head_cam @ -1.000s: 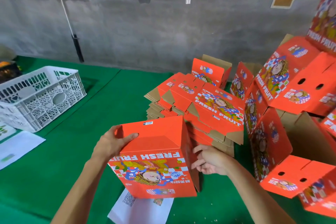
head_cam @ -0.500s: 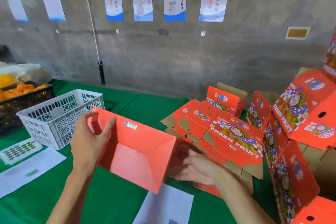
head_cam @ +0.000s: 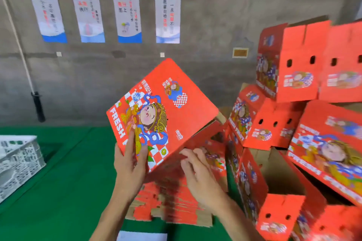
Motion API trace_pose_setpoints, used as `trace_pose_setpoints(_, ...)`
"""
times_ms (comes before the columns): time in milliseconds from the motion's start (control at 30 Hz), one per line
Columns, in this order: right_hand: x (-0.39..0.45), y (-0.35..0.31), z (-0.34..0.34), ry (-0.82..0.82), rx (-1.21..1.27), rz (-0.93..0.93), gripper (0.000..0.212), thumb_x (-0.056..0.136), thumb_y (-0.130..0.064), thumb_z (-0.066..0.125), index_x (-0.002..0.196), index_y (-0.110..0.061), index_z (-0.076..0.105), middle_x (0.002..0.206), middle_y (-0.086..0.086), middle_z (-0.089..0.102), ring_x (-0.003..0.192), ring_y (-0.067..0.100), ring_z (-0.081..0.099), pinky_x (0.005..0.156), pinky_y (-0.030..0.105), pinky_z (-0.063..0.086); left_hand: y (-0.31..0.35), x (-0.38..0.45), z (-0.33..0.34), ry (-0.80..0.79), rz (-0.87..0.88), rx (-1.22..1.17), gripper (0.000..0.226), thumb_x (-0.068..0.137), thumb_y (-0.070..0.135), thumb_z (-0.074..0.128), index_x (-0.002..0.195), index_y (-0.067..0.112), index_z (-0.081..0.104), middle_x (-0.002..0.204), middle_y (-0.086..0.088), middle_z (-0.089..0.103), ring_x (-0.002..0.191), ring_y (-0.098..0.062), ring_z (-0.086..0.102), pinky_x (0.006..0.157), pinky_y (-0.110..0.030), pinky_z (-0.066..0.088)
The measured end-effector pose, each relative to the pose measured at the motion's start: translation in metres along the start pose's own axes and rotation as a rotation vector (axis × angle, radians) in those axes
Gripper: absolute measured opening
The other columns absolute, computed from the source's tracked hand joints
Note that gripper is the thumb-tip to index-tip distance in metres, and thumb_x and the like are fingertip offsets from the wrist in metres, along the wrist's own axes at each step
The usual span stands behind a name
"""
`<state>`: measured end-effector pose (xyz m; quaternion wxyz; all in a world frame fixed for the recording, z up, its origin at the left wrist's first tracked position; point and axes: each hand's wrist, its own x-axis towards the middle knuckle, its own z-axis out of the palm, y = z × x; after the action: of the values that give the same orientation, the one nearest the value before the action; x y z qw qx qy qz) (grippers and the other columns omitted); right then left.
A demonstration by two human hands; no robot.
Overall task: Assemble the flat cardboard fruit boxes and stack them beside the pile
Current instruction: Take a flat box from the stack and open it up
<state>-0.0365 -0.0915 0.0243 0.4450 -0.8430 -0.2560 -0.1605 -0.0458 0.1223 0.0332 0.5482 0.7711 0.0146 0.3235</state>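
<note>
I hold a red cardboard fruit box (head_cam: 172, 101) tilted in the air at the centre, its printed "FRESH" face toward me. My left hand (head_cam: 130, 164) grips its lower left corner, fingers laid over the print. My right hand (head_cam: 197, 172) touches the box's lower right edge with spread, slightly bent fingers. Under my hands lies the pile of flat boxes (head_cam: 172, 203) on the green table (head_cam: 58, 191). Assembled red boxes (head_cam: 290, 123) are stacked to the right, some tilted.
A white plastic crate (head_cam: 18, 162) stands at the left edge. A white sheet of paper (head_cam: 142, 236) lies at the near edge. A grey concrete wall with several blue-and-white posters (head_cam: 127, 14) rises behind the table.
The box has been lifted and turned, so its printed face now shows instead of the plain red panel. Both hands rose with it, and my view has swung up and right.
</note>
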Motion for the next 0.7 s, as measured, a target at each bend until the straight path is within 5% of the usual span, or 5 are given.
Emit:
trace_pose_setpoints(200, -0.05, 0.008, -0.113, 0.203, -0.449, -0.055, 0.027, 0.107, -0.04, 0.035, 0.127, -0.038, 0.052, 0.11, -0.001, 0.037, 0.094, 0.008, 0.051, 0.09, 0.029, 0.049, 0.075, -0.02, 0.128, -0.28, 0.221, -0.13, 0.053, 0.109, 0.046, 0.039, 0.158, 0.055, 0.018, 0.169, 0.026, 0.007, 0.154, 0.009, -0.005, 0.128, -0.032, 0.002)
trace_pose_setpoints(333, -0.1, 0.006, -0.185, 0.361, -0.591, 0.048, 0.036, 0.104, -0.022, 0.043, 0.138, -0.023, 0.058, 0.117, 0.006, 0.04, 0.097, 0.02, 0.057, 0.083, 0.038, 0.054, 0.134, -0.047, 0.202, -0.434, 0.326, -0.286, 0.056, 0.108, 0.047, 0.032, 0.161, 0.047, 0.015, 0.169, 0.029, 0.007, 0.155, 0.005, -0.002, 0.126, -0.027, 0.001)
trace_pose_setpoints(433, -0.137, -0.005, -0.225, 0.456, -0.717, 0.126, 0.033, 0.107, -0.029, 0.038, 0.134, -0.029, 0.057, 0.119, 0.005, 0.036, 0.098, 0.022, 0.057, 0.08, 0.04, 0.055, 0.171, -0.081, 0.249, -0.557, 0.327, -0.433, 0.053, 0.112, 0.04, 0.032, 0.163, 0.039, 0.018, 0.169, 0.026, 0.01, 0.155, 0.008, 0.002, 0.126, -0.023, 0.003)
trace_pose_setpoints(567, -0.173, -0.019, -0.265, 0.519, -0.888, 0.237, 0.027, 0.108, -0.034, 0.041, 0.128, -0.036, 0.06, 0.119, 0.006, 0.035, 0.108, 0.026, 0.049, 0.095, 0.039, 0.049, 0.205, -0.124, 0.289, -0.748, 0.18, -0.503, 0.056, 0.109, 0.05, 0.033, 0.159, 0.024, 0.034, 0.153, 0.014, 0.04, 0.156, -0.011, 0.024, 0.115, -0.018, 0.029)
trace_pose_setpoints(700, -0.181, -0.024, -0.302, 0.616, -1.027, 0.293, 0.025, 0.106, -0.041, 0.049, 0.131, -0.041, 0.053, 0.134, 0.012, 0.038, 0.118, 0.029, 0.051, 0.094, 0.037, 0.052, 0.253, -0.135, 0.315, -0.791, 0.33, -0.65, 0.06, 0.109, 0.043, 0.032, 0.164, 0.024, 0.019, 0.17, 0.013, 0.014, 0.157, 0.002, 0.007, 0.123, -0.012, 0.006)
